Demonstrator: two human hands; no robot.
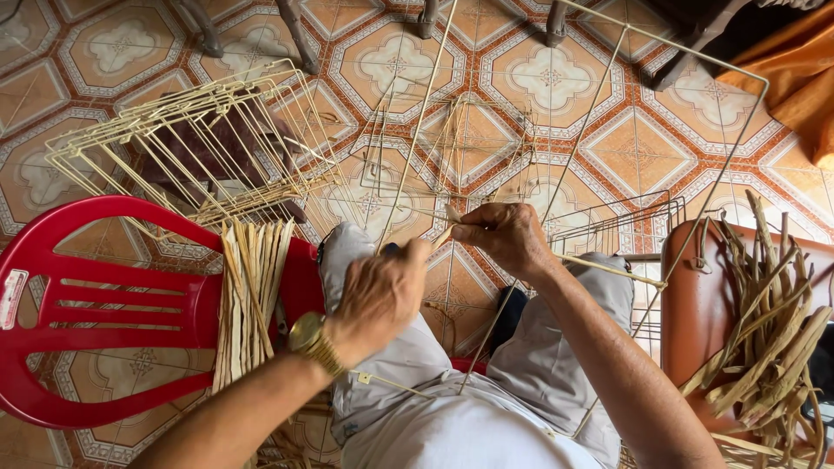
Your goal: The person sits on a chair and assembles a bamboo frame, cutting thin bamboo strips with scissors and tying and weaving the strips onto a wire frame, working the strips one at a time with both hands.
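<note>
The right hand (504,236) pinches a pale strip (608,271) against the wire frame (569,161); the left hand (380,295) is curled shut, its hold unclear, beside a red chair (104,313)

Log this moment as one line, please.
left hand: by wire frame | right hand: pinching straw strip | red chair: strip bundle
</note>
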